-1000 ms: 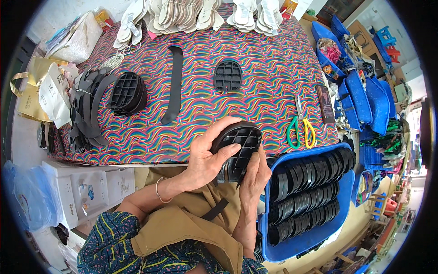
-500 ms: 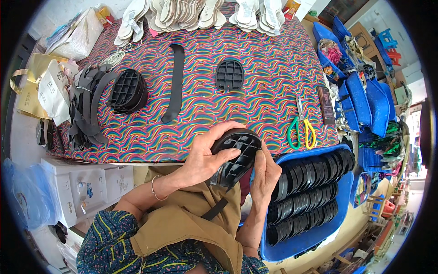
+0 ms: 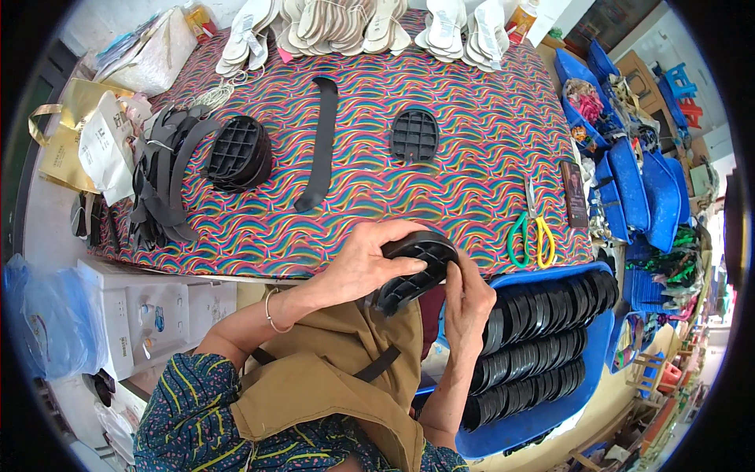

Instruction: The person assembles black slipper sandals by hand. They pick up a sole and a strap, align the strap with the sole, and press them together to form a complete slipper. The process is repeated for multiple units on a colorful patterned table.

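My left hand (image 3: 370, 256) grips a black shoe heel piece (image 3: 410, 285) by its upper left side, thumb pressed on its ribbed grid face. On the opposite edge my right hand (image 3: 469, 297) pinches the same piece between thumb and fingers. It is held tilted over my lap, just off the table's near edge. A single similar heel piece (image 3: 414, 135) lies grid-up on the table beyond my hands. To its left rest a curved dark strip (image 3: 321, 145) and a stack of heel pieces (image 3: 238, 153).
A blue basket (image 3: 604, 334) with rows of black pieces stands at my right. Scissors (image 3: 532, 230) and a phone-like dark slab (image 3: 574, 194) lie at the table's right. A bundle of dark strips (image 3: 163, 173) lies left; pale insole-shaped pieces (image 3: 338, 27) line the back.
The heel piece has tilted in my hands, so its grid face shows at a flatter angle. The whole view has shifted slightly; the things on the table have stayed in place.
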{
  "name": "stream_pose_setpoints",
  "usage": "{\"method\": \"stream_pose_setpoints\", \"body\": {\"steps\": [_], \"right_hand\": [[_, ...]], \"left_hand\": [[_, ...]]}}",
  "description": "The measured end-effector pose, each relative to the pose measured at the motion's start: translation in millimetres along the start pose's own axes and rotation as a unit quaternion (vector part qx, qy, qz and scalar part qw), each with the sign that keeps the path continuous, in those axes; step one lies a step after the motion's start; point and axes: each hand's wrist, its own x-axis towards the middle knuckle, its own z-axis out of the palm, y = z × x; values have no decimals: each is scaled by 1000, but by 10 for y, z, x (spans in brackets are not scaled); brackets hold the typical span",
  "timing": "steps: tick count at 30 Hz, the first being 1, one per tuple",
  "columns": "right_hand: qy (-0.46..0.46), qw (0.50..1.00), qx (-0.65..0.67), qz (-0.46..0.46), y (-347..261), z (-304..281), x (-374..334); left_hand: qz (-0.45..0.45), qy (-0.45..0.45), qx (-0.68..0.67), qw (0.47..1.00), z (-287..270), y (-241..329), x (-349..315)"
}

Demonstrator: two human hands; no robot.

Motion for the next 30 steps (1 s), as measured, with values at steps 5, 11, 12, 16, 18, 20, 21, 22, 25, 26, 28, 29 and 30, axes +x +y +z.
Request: {"method": "stream_pose_setpoints", "body": {"steps": [5,11,12,16,18,20,21,22,25,26,28,29,30], "right_hand": [[-21,998,52,7,96,95,66],[27,999,29,-15,388,219,-27],[40,998,49,7,388,219,-70],[74,995,60,20,365,308,-167],[32,999,18,12,225,194,-130],[42,997,-27,-58,100,155,-46],[13,997,-22,-67,81,139,-19],[-11,995,-21,-94,51,151,22],[-74,981,-33,-177,34,248,176],[-82,980,-22,-179,78,262,182],[-102,978,2,-183,151,277,196],[-97,978,-6,-185,138,285,196],[-100,982,27,-161,124,291,189]], "left_hand": [[14,-118,306,945,-69,84,136],[-11,-156,211,965,-273,-10,176],[-15,-138,173,975,-290,-21,169],[28,-68,245,967,-250,-54,178],[79,-44,304,948,-220,-167,149],[99,-26,312,944,-227,-282,114],[99,-39,328,939,-239,-285,122],[83,-40,321,943,-242,-272,125],[52,-38,302,951,-232,-206,131],[53,-36,295,953,-225,-199,124],[42,-26,274,960,-229,-215,109],[31,-19,259,965,-233,-237,106],[23,-12,243,970,-237,-255,106]]}}
